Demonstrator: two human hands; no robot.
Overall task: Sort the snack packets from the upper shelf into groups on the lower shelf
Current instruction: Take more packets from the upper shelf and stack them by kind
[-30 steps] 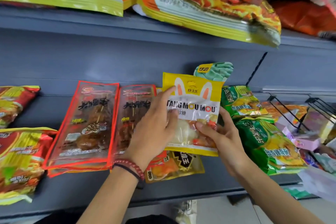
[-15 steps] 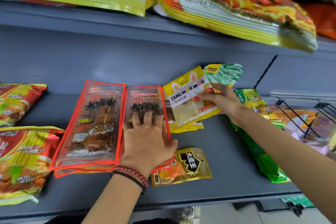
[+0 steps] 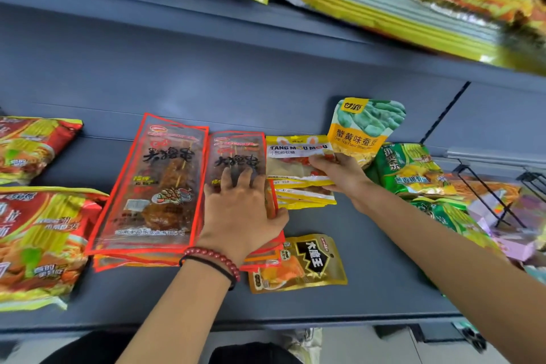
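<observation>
Upper-shelf packets (image 3: 413, 9) cropped by top edge, perhaps motion-blurred rightward.

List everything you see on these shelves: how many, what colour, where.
Large packets: several, yellow-orange, upper shelf.
Noodle packets: two, red-yellow, lower shelf left.
Skewer packets: two stacks, red-edged clear, middle.
Tang Mou Mou packets: one stack, yellow, right of skewers.
Bean packet: one, green-yellow, against back wall.
Green packets: at least two, far right.
Gold packet: one, near front.
Left hand: flat on right skewer stack.
Right hand: pinches top Tang Mou Mou packet.
</observation>
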